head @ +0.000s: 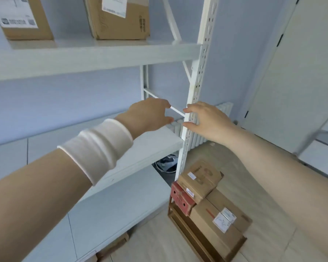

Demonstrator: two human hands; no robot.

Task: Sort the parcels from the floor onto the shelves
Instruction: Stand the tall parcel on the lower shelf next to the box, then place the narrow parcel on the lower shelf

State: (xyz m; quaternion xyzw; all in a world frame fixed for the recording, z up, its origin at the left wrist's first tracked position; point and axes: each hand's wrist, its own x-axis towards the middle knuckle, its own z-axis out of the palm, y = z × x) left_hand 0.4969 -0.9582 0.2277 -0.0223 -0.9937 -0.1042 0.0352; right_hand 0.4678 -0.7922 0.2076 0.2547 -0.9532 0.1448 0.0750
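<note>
Plainly, both sets of fingers hold nothing. The right hand (208, 121) has its fingers (192, 110) spread and relaxed, their tips at the white perforated upright (196, 78) of the rack; whether they touch it cannot be told. The left hand (150, 114) is just beside it, across a thin white brace (177, 111), its fingers (163, 104) loosely bent and empty. A white cuff (98, 146) wraps that forearm. Under the left hand runs the middle shelf (150, 148). Well above the fingers, the upper shelf (95, 55) carries two labelled cardboard parcels (119, 25) side by side. Far below the right hand, on the floor (254, 186) at the foot of the upright, more are stacked: a small brown box (199, 178) sits highest, with a red box (180, 197) and a larger brown carton (216, 224) beneath and beside it. A radiator (197, 138) stands behind the upright.
</note>
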